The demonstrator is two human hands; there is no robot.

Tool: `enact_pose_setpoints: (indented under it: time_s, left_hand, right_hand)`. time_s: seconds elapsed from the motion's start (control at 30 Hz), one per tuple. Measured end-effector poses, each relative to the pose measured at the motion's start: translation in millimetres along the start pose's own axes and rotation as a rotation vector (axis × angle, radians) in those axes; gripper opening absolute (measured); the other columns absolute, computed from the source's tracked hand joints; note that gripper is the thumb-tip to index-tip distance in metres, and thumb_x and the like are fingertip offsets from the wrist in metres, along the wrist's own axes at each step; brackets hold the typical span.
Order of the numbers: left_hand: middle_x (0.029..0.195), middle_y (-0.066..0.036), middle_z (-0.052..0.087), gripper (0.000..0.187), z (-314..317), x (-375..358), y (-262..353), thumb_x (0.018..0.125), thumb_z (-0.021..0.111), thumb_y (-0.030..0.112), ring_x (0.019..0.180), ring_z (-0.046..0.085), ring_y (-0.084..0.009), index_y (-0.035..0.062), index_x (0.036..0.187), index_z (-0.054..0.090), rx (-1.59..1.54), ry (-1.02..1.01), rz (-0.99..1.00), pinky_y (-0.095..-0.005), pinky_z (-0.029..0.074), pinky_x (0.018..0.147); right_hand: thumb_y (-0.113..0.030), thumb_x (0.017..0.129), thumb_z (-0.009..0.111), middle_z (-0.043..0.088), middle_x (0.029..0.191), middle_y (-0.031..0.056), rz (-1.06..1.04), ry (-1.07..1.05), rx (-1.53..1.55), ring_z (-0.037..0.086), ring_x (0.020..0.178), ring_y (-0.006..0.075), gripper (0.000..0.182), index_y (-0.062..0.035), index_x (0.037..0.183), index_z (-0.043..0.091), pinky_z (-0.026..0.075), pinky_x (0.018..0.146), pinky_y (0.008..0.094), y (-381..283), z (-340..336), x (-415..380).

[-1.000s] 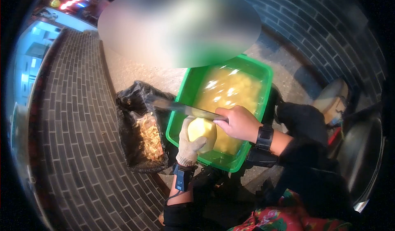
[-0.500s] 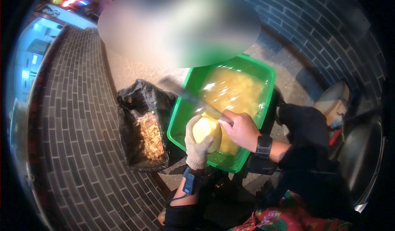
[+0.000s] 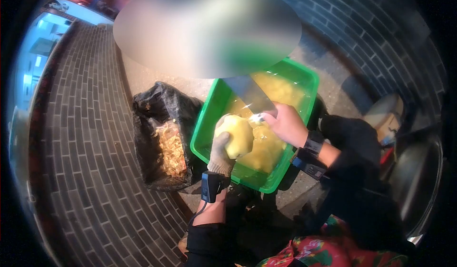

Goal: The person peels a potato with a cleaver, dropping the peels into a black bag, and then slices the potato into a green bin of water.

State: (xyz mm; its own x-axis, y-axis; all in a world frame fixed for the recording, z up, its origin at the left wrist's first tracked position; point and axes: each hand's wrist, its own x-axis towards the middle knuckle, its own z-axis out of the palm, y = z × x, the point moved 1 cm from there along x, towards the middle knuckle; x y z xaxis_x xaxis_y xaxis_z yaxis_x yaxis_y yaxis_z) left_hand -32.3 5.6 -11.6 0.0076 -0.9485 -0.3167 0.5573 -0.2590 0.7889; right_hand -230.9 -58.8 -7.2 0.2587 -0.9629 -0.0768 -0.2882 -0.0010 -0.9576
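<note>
My left hand (image 3: 220, 148), in a pale knitted glove, is closed around a large peeled yellow potato (image 3: 235, 136), holding it above the near left part of a green tub (image 3: 213, 114). Just right of the potato, my bare right hand (image 3: 289, 128) grips a broad-bladed knife (image 3: 251, 94). Its blade points up and left over the tub, apart from the potato, and the tip runs into the blurred patch. My fingers cover the handle. Inside the tub, several yellow pieces (image 3: 273, 88) lie in water.
A black plastic bag (image 3: 164, 98) with pale peelings (image 3: 171, 148) stands left of the tub. Brick walls (image 3: 90, 124) rise on both sides. A round pale container (image 3: 384, 112) and a large metal pan (image 3: 414, 181) are at the right. A blurred oval covers the far area.
The knife has swung away from the potato, its blade now pointing more upward with its flat side showing. My right hand moved slightly right and up. The potato turned in my left hand.
</note>
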Motion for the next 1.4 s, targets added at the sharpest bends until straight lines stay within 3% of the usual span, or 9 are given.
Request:
enact_pose_setpoints:
  time_s: [0.07,0.13,0.3,0.43,0.53,0.6,1.07,1.23,1.4]
  left_hand:
    - [0.121,-0.015,0.056,0.077,1.1,0.3,7.0,0.070,0.075,0.037,0.110,0.059,-0.0316,0.0063,0.134,0.044,-0.041,0.020,-0.016,-0.0448,0.053,0.091]
    - [0.115,-0.019,0.059,0.071,7.7,-7.2,19.2,0.079,0.058,0.052,0.102,0.062,-0.0399,0.0085,0.133,0.045,-0.038,0.069,-0.048,-0.0545,0.053,0.088]
    - [0.124,-0.019,0.059,0.067,-9.8,-10.4,30.7,0.085,0.051,0.050,0.105,0.062,-0.0328,0.0002,0.129,0.051,-0.122,0.039,0.020,-0.0423,0.053,0.088]
    - [0.125,-0.018,0.058,0.062,-19.7,-16.0,30.6,0.088,0.054,0.044,0.108,0.061,-0.0329,0.0003,0.132,0.049,-0.209,-0.043,-0.039,-0.0437,0.052,0.090]
    - [0.128,-0.018,0.056,0.057,-13.6,-19.4,26.5,0.091,0.056,0.036,0.114,0.058,-0.0332,0.0002,0.134,0.047,0.115,-0.077,0.143,-0.0453,0.048,0.098]
    - [0.124,-0.013,0.059,0.066,-5.0,-24.2,25.8,0.083,0.072,0.033,0.112,0.060,-0.0248,0.0010,0.134,0.046,-0.051,-0.007,0.015,-0.0399,0.051,0.095]
    - [0.119,-0.012,0.061,0.059,-13.0,-24.0,17.7,0.081,0.070,0.028,0.108,0.062,-0.0257,0.0038,0.130,0.048,0.072,0.009,-0.012,-0.0389,0.053,0.093]
    - [0.123,-0.016,0.061,0.057,-8.4,-27.2,12.4,0.085,0.065,0.034,0.109,0.062,-0.0316,0.0051,0.131,0.048,-0.162,-0.037,-0.193,-0.0442,0.053,0.094]
    - [0.121,-0.016,0.061,0.056,4.4,-22.4,6.5,0.086,0.063,0.037,0.107,0.063,-0.0303,0.0060,0.130,0.048,-0.212,0.097,-0.139,-0.0440,0.053,0.093]
  right_hand:
    - [-0.019,0.087,0.062,0.070,0.088,0.0205,0.015,0.009,-0.012,0.068,0.082,0.0350,0.027,0.0007,0.105,0.065,0.053,0.075,0.0403,-8.7,-10.0,1.0]
    - [-0.019,0.087,0.062,0.070,0.089,0.0203,-0.020,0.040,0.012,0.069,0.080,0.0331,0.027,0.0011,0.105,0.065,0.053,0.074,0.0394,2.6,-9.6,7.1]
    - [-0.020,0.087,0.063,0.072,0.088,0.0190,-0.002,-0.026,0.120,0.070,0.075,0.0267,0.031,0.0022,0.108,0.065,0.053,0.072,0.0363,-16.1,-17.5,-0.3]
    - [-0.022,0.086,0.064,0.073,0.091,0.0167,-0.040,-0.164,0.098,0.070,0.075,0.0233,0.032,0.0007,0.109,0.066,0.053,0.071,0.0346,-20.6,-15.6,-5.4]
    - [-0.022,0.085,0.064,0.072,0.091,0.0163,-0.088,-0.196,0.069,0.070,0.076,0.0254,0.031,-0.0001,0.107,0.067,0.054,0.071,0.0346,-28.4,-15.0,-8.8]
    - [-0.023,0.084,0.065,0.072,0.087,0.0168,-0.143,-0.199,0.041,0.070,0.076,0.0296,0.030,-0.0006,0.104,0.068,0.054,0.072,0.0357,-27.8,-14.0,-9.0]
    - [-0.023,0.086,0.065,0.066,0.075,0.0192,-0.253,-0.210,-0.204,0.064,0.069,0.0376,0.022,-0.0050,0.098,0.068,0.051,0.065,0.0427,-32.8,-1.5,-16.5]
    - [-0.021,0.086,0.066,0.065,0.074,0.0197,-0.268,-0.160,-0.134,0.064,0.068,0.0377,0.020,-0.0027,0.094,0.067,0.050,0.062,0.0416,-29.9,4.4,-16.7]
    - [-0.026,0.089,0.062,0.065,0.071,0.0202,-0.173,-0.057,-0.140,0.064,0.067,0.0388,0.023,-0.0046,0.094,0.069,0.051,0.063,0.0450,-27.7,9.1,-20.5]
